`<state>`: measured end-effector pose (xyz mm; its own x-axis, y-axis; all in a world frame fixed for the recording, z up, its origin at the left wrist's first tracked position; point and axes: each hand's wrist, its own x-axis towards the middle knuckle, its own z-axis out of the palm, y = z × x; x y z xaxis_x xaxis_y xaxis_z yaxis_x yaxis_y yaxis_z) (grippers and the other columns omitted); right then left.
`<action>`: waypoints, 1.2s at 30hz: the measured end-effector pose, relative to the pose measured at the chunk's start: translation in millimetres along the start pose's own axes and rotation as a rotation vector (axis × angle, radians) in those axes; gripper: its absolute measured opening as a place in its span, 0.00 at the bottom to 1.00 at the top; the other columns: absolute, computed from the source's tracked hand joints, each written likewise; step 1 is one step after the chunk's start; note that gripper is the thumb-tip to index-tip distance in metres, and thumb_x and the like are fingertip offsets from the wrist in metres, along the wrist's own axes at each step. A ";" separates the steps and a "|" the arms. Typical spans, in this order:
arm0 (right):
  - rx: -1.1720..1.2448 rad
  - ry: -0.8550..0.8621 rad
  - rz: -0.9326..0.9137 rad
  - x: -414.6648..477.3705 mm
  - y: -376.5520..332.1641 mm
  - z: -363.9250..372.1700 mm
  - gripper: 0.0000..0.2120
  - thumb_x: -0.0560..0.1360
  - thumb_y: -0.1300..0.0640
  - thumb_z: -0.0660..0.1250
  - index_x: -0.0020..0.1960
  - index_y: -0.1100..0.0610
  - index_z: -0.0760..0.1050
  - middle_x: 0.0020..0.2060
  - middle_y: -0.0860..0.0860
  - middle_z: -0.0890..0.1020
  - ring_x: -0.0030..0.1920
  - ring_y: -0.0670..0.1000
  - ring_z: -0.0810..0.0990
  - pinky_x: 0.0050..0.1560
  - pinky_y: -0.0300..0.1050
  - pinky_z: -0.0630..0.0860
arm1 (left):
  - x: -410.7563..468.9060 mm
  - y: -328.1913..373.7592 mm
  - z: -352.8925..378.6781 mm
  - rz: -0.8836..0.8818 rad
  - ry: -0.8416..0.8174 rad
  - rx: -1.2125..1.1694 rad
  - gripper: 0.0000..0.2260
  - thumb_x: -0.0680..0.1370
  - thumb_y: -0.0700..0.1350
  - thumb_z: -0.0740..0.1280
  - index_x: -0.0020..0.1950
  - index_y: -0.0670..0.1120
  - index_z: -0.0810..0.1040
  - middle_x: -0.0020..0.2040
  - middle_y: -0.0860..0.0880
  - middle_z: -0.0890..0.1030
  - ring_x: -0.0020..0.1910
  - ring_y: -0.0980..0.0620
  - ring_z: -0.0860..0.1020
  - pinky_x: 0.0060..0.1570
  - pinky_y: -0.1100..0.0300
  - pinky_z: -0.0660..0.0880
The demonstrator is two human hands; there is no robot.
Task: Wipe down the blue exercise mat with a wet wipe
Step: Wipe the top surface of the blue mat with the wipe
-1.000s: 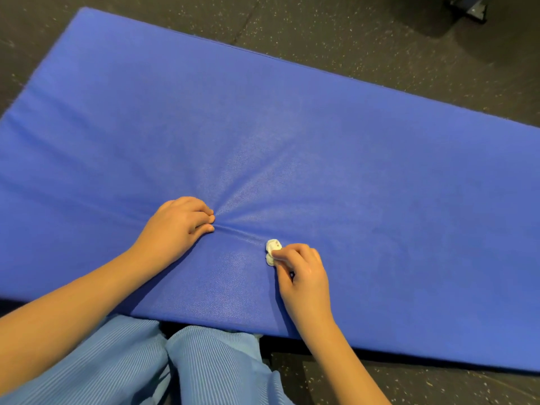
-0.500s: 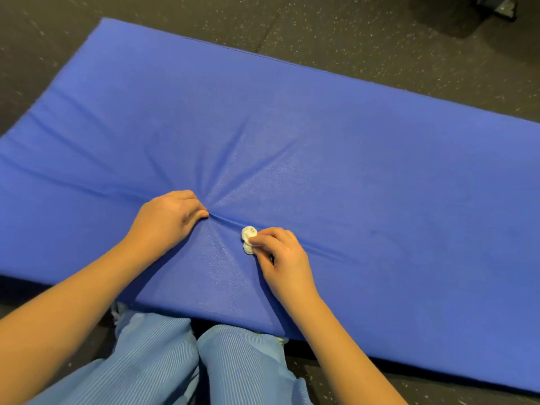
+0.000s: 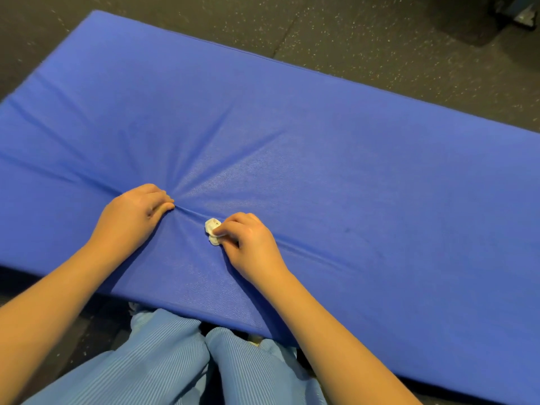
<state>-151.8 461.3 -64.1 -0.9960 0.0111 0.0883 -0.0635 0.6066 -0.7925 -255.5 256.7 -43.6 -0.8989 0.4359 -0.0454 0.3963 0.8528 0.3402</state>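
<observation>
Wiping in hand | blue exercise mat: padded slab, pebbled vinyl-like skin, flat on speckled floor before your knees | your left hand: fingers curled, bunching the skin into radiating creases, likely anchoring it | your right hand: fingertips pinching the wet wipe | wet wipe: small crumpled white wad, pressed on mat's crease.

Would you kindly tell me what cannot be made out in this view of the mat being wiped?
Head view:
- Part of the wet wipe: covered by the fingers of the right hand pinching it.
- Fingertips of the left hand: curled under, sunk in the creases of the blue mat.
- Mat's near-left corner and right end: cut off by the frame edges.
- Dark object top right: cropped, too dim to identify.
</observation>
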 end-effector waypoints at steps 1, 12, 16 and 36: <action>0.020 -0.025 0.009 -6.2 -1.6 -0.2 0.06 0.72 0.63 0.68 0.46 0.61 0.83 0.42 0.55 0.81 0.43 0.59 0.77 0.44 0.42 0.70 | -1.6 0.3 3.1 -0.018 -0.021 -0.020 0.06 0.78 0.40 0.67 0.50 0.41 0.83 0.49 0.45 0.81 0.49 0.41 0.79 0.45 0.49 0.74; -0.109 -0.045 -0.019 -47.9 -9.1 -24.5 0.10 0.72 0.54 0.63 0.40 0.54 0.83 0.38 0.50 0.79 0.37 0.55 0.77 0.37 0.41 0.73 | -27.6 14.8 37.6 -0.126 -0.191 -0.004 0.24 0.82 0.56 0.55 0.76 0.48 0.63 0.77 0.48 0.59 0.77 0.50 0.55 0.75 0.51 0.45; -0.079 -0.265 -0.117 -71.9 -25.1 -30.4 0.08 0.71 0.54 0.65 0.41 0.53 0.83 0.38 0.48 0.78 0.36 0.52 0.76 0.37 0.39 0.71 | -27.7 13.7 39.1 -0.113 -0.220 -0.006 0.27 0.82 0.60 0.50 0.77 0.50 0.60 0.79 0.50 0.55 0.78 0.52 0.50 0.75 0.51 0.44; -0.283 0.195 0.306 -12.0 23.9 -29.3 0.05 0.72 0.63 0.70 0.39 0.59 0.82 0.36 0.52 0.75 0.37 0.57 0.76 0.35 0.39 0.66 | -30.7 17.3 35.8 -0.114 -0.183 -0.002 0.37 0.73 0.66 0.41 0.76 0.48 0.64 0.77 0.49 0.60 0.77 0.51 0.54 0.74 0.50 0.46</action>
<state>-139.5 499.0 -66.3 -0.9343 0.3563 0.0093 0.2781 0.7452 -0.6061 -214.3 268.4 -70.0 -0.8890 0.3815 -0.2533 0.2933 0.8992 0.3248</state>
